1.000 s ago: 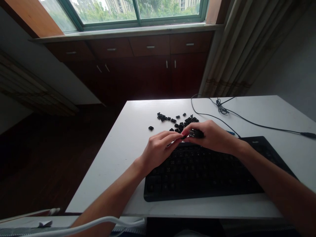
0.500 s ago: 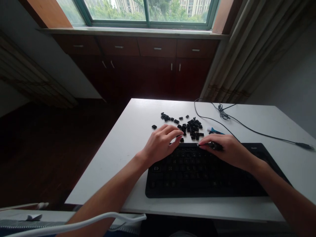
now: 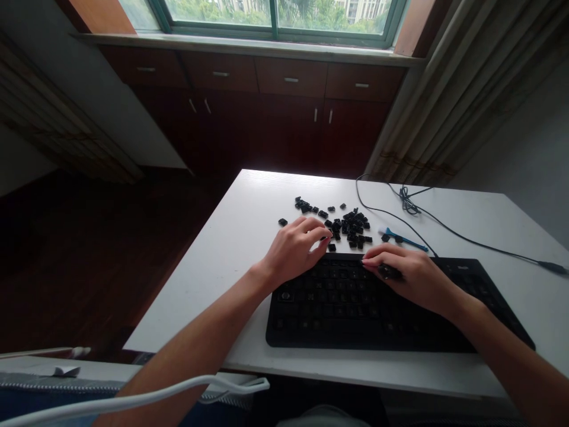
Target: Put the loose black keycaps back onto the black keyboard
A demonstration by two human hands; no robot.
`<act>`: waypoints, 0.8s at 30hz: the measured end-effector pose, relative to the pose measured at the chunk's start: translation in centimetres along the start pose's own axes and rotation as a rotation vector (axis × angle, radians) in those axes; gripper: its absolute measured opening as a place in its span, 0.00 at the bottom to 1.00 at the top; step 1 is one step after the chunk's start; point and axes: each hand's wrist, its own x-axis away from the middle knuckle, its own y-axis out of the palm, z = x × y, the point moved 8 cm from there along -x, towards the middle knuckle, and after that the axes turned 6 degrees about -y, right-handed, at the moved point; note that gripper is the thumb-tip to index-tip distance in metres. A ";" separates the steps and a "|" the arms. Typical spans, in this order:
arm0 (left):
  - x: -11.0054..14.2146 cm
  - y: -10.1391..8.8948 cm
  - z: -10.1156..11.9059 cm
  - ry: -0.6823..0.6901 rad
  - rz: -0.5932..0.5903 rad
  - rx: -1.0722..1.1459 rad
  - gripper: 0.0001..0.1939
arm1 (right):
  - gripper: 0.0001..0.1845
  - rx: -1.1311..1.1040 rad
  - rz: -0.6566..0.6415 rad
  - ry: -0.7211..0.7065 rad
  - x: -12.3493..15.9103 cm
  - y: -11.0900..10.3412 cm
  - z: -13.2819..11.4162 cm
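Keyboard (image 3: 338, 326): by front edge, surface (image 3: 208, 279) open leftward.
Right hand (image 3: 413, 274): we grip tool (image 3: 390, 272).
Left hand (image 3: 290, 249): fingers (image 3: 317, 233) bent, hold unclear.

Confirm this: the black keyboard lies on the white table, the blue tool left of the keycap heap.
Wrong side: the head view shows the blue tool right of the keycap heap; the black keyboard does lie on the white table.

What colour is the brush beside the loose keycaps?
Blue brush, clearest in the head view.
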 end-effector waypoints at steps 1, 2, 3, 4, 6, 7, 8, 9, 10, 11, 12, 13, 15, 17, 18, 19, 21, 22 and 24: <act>0.0 0.0 0.0 -0.001 -0.002 0.001 0.07 | 0.09 -0.004 -0.018 0.007 -0.1 0.0 0.0; 0.0 0.0 0.0 -0.003 -0.003 0.001 0.07 | 0.08 -0.007 -0.045 0.011 -0.2 0.1 -0.1; 0.0 0.1 0.0 -0.005 -0.005 0.001 0.07 | 0.08 -0.008 -0.072 0.011 -0.3 0.2 -0.2; 0.0 0.1 -0.1 -0.007 -0.006 0.002 0.07 | 0.07 -0.008 -0.096 0.011 -0.4 0.3 -0.2; 0.0 0.1 -0.1 -0.007 -0.005 0.003 0.07 | 0.07 -0.006 -0.118 0.012 -0.6 0.2 -0.4; 0.0 0.1 -0.1 -0.008 -0.003 0.003 0.07 | 0.07 -0.008 -0.120 0.017 -0.6 0.1 -0.4; 0.0 0.0 -0.1 -0.008 -0.001 0.003 0.07 | 0.07 -0.012 -0.109 0.022 -0.7 -0.1 -0.5; 0.0 0.0 -0.1 -0.009 -0.001 0.003 0.07 | 0.07 -0.020 -0.088 0.031 -0.7 -0.3 -0.5; 0.0 0.1 -0.1 -0.010 -0.002 0.002 0.07 | 0.07 -0.037 -0.057 0.048 -0.7 -0.6 -0.5; 0.0 0.1 -0.1 -0.010 -0.002 0.002 0.07 | 0.07 -0.067 -0.012 0.075 -0.7 -0.9 -0.4; 0.0 0.1 -0.1 -0.009 -0.004 0.002 0.07 | 0.06 -0.115 0.046 0.112 -0.6 -1.3 -0.3; 0.0 0.1 -0.1 -0.006 -0.005 0.005 0.07 | 0.06 -0.184 0.115 0.158 -0.6 -1.6 0.0; 0.0 0.1 0.0 -0.001 -0.007 0.011 0.07 | 0.12 -0.377 0.287 0.240 -0.5 -2.2 0.5; 0.0 0.0 -0.1 -0.002 -0.005 0.010 0.07 | 0.22 -0.592 0.457 0.277 -0.8 -2.7 0.6; 0.0 0.0 -0.2 -0.009 -0.002 0.003 0.07 | 0.25 -0.692 0.516 0.271 -1.2 -2.9 0.4; 0.0 -0.1 -0.4 -0.019 0.003 -0.005 0.07 | 0.27 -0.783 0.560 0.251 -1.8 -3.1 0.0; -0.1 -0.3 -0.8 -0.045 0.014 -0.018 0.07 | 0.28 -0.922 0.644 0.156 -3.1 -3.9 -1.2; -0.1 -0.4 -1.0 -0.059 0.020 -0.021 0.07 | 0.28 -0.959 0.711 0.102 -3.5 -4.5 -1.6; -0.1 -0.6 -1.3 -0.076 0.031 -0.017 0.08 | 0.29 -0.958 0.801 0.040 -3.9 -4.8 -2.1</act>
